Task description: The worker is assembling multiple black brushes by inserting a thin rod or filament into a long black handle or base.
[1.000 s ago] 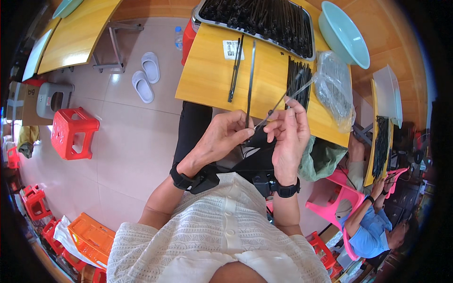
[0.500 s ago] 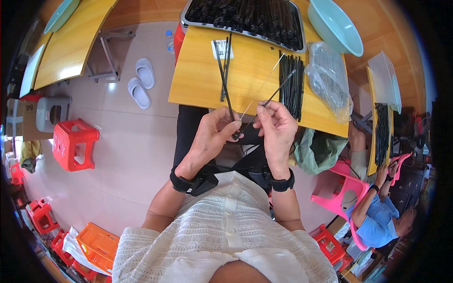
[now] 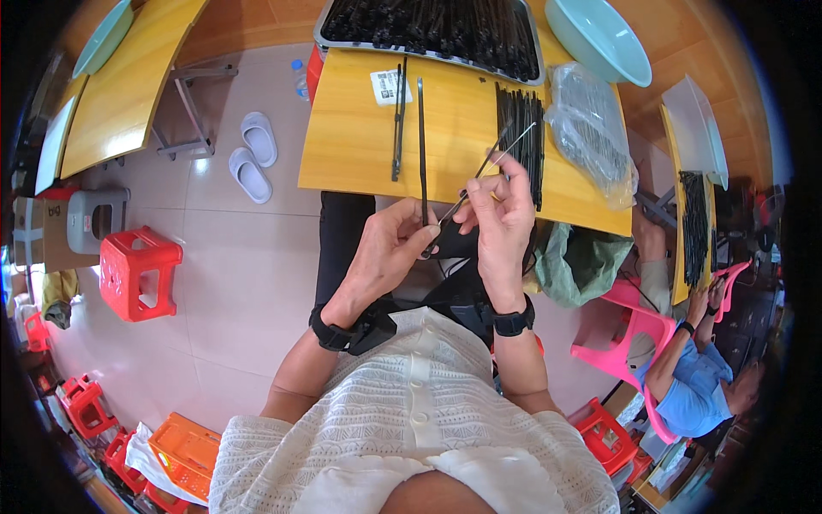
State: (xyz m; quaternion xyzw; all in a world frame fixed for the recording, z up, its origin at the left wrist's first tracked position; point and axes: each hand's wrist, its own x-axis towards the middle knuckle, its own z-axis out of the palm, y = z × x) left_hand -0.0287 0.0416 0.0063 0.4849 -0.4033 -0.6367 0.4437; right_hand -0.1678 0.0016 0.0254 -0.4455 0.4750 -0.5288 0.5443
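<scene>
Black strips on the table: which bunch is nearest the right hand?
The loose bunch beside the clear bag, just beyond the right hand; the metal tray holds another, farther.

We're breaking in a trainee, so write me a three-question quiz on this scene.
1. True or false: the left hand grips a long, thin black strip.
2. Fill in: the clear plastic bag lies to the ___ of the row of straight black strips.
3. What holds the dark heap at the far edge of the yellow wooden table?

Key: 1. True. 2. Right. 3. A shiny rectangular metal tray.
</scene>
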